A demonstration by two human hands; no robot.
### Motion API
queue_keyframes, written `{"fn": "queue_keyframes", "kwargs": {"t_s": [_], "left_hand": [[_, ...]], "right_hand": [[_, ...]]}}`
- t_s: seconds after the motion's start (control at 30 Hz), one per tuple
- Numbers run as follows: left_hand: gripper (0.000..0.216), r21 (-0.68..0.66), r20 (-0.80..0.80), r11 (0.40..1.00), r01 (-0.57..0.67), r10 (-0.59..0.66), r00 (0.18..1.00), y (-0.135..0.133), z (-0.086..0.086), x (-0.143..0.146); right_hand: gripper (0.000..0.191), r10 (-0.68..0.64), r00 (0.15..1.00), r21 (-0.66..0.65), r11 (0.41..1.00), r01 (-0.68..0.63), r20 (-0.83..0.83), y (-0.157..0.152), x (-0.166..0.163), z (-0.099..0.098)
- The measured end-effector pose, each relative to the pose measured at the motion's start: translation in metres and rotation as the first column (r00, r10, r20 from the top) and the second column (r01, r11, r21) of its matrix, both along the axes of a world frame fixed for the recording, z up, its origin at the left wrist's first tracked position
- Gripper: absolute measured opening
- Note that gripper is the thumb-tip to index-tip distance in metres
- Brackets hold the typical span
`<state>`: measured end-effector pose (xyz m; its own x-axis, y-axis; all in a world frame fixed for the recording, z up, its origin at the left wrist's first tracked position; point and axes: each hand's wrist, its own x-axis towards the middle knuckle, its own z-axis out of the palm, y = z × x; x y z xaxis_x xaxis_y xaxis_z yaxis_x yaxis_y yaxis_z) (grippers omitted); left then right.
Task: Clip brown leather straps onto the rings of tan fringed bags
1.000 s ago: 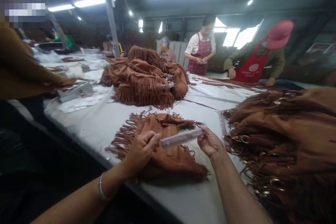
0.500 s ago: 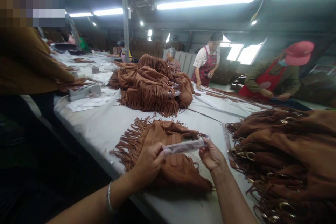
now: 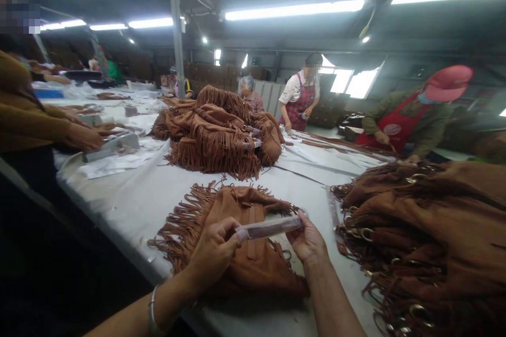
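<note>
A brown fringed bag [image 3: 237,258] lies flat on the white table in front of me, its fringe spread to the left. Just above it, a strip wrapped in clear plastic [image 3: 269,227] is stretched between my two hands. My left hand [image 3: 215,250] pinches its left end between thumb and fingers. Its right end is in the grip of my right hand [image 3: 308,239], beside the bag's metal strap fitting [image 3: 292,207]. Whether the strip is the bag's strap inside a sleeve, I cannot tell.
A heap of brown fringed bags [image 3: 221,137] stands further back on the white table [image 3: 118,189]. More brown bags with metal rings [image 3: 419,231] are piled at the right. Co-workers stand around the table, one in a red apron [image 3: 395,126] and one at the left [image 3: 27,110].
My view has turned slightly to the right, so most things sit further left. Both hands still hold the wrapped strip, with more of the right palm showing under it.
</note>
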<state>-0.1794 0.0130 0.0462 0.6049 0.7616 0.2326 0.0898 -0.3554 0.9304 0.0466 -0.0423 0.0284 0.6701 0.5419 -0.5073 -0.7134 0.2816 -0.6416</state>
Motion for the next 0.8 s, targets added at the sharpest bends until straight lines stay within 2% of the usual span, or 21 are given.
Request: {"fn": "queue_keyframes", "kwargs": {"t_s": [0.1, 0.23, 0.3, 0.4, 0.47, 0.53, 0.6, 0.7, 0.8], "left_hand": [[0.03, 0.123, -0.044, 0.992, 0.021, -0.016, 0.999, -0.008, -0.002, -0.005], [0.028, 0.234, -0.06, 0.972, 0.028, -0.014, 0.998, -0.012, -0.006, -0.015], [0.026, 0.276, -0.049, 0.961, 0.014, 0.0, 0.999, -0.012, -0.005, -0.017], [0.023, 0.299, -0.004, 0.954, 0.002, -0.001, 1.0, -0.013, -0.001, -0.012], [0.024, 0.276, 0.021, 0.961, 0.021, -0.028, 0.999, -0.017, 0.003, -0.005], [0.024, 0.208, 0.054, 0.978, 0.031, -0.043, 0.998, -0.022, 0.006, 0.004], [0.02, 0.099, 0.147, 0.995, -0.002, -0.012, 0.989, -0.027, 0.005, 0.012], [0.021, -0.047, 0.357, 0.993, -0.105, 0.115, 0.927, -0.032, 0.0, 0.024], [0.026, -0.065, 0.483, 0.978, -0.199, 0.205, 0.851, -0.033, -0.004, 0.033]], "right_hand": [[0.013, -0.08, 0.996, -0.012, 0.997, 0.079, -0.036, 0.012, 0.017, -0.005], [0.021, -0.072, 0.995, 0.0, 0.997, 0.072, -0.073, 0.017, 0.027, -0.007], [0.027, -0.038, 0.996, 0.02, 0.999, 0.04, -0.082, 0.01, 0.016, -0.005], [0.026, 0.064, 0.995, 0.075, 0.995, -0.059, -0.079, -0.009, -0.018, 0.003], [0.021, 0.21, 0.976, 0.129, 0.971, -0.203, -0.049, -0.024, -0.044, 0.01], [0.02, 0.287, 0.958, 0.162, 0.945, -0.283, -0.001, -0.034, -0.065, 0.019], [0.018, 0.25, 0.968, 0.173, 0.953, -0.247, 0.005, -0.037, -0.077, 0.027], [0.009, 0.15, 0.985, 0.176, 0.975, -0.134, -0.084, -0.029, -0.088, 0.033], [0.008, 0.112, 0.98, 0.201, 0.976, -0.078, -0.163, -0.019, -0.097, 0.034]]}}
